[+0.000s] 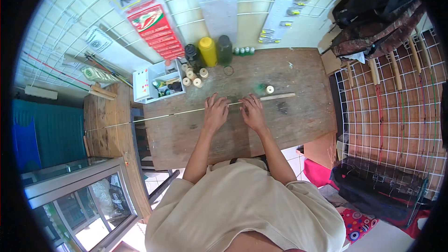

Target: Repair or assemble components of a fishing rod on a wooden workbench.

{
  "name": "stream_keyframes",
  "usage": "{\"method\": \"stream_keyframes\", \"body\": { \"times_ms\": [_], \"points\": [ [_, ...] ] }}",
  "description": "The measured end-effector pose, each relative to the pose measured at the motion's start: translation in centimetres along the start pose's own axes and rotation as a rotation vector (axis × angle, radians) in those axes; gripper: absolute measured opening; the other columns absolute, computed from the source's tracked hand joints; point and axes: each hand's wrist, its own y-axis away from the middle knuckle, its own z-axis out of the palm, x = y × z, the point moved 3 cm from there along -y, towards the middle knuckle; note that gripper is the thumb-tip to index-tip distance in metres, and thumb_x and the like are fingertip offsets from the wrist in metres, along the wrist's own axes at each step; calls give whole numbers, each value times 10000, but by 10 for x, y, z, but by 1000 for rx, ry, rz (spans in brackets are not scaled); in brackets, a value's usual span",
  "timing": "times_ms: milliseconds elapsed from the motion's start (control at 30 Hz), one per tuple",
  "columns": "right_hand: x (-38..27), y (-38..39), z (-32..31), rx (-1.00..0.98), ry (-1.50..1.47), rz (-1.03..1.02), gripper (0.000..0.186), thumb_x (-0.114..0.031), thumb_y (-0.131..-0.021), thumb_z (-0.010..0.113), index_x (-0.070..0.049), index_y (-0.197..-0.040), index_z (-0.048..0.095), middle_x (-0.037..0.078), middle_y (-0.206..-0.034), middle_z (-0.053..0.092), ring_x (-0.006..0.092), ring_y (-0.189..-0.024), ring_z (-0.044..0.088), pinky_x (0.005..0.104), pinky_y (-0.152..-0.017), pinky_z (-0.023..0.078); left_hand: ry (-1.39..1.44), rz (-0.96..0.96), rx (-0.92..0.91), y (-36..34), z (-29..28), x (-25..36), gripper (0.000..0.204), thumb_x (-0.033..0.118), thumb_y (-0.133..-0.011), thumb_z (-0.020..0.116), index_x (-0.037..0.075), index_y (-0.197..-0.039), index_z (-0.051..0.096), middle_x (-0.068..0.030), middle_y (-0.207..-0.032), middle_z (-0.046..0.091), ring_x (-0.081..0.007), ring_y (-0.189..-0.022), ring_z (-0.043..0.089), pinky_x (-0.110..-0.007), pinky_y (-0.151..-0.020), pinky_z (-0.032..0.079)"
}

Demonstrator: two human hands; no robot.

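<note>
A thin pale fishing rod (172, 114) lies across the wooden table (186, 144), its slim end reaching left over a second wooden surface. Its light straight handle (279, 96) points right. My left hand (215, 113) closes on the rod near the table's middle, fingers curled over it. A short gap away, my right hand (253, 112) grips the same rod just left of the handle. The fingertips are partly hidden. One thread spool (269, 89) stands just beyond the handle, by a green stain on the wood.
At the back left sits a white organizer box (142, 95) with small items, beside several thread spools (190, 75). Dark bottles and a yellow bottle (207, 52) stand by the wall, near small green-filled bottles (244, 51). Rods hang on a right-hand wire grid (392, 112).
</note>
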Motion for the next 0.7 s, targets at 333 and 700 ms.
{"method": "stream_keyframes", "body": {
  "times_ms": [333,700],
  "points": [
    [65,-8,-58,8,50,29,358,-110,-812,632,-81,-1164,582,140,-1235,523,381,-1214,417,485,-1004,364,-38,-35,39,-26,51,46,219,133,-827,607,127,-1040,656,-46,-1141,609,-302,-1243,434,-470,-1015,311],
    [107,-30,-59,-57,87,192,488,-78,-809,623,-65,-1280,496,136,-1277,497,369,-1180,443,453,-1012,371,-102,7,28,-42,75,68,299,174,-823,640,114,-1115,610,-58,-1185,566,-291,-1252,423,-470,-1014,314]
  ]
}}
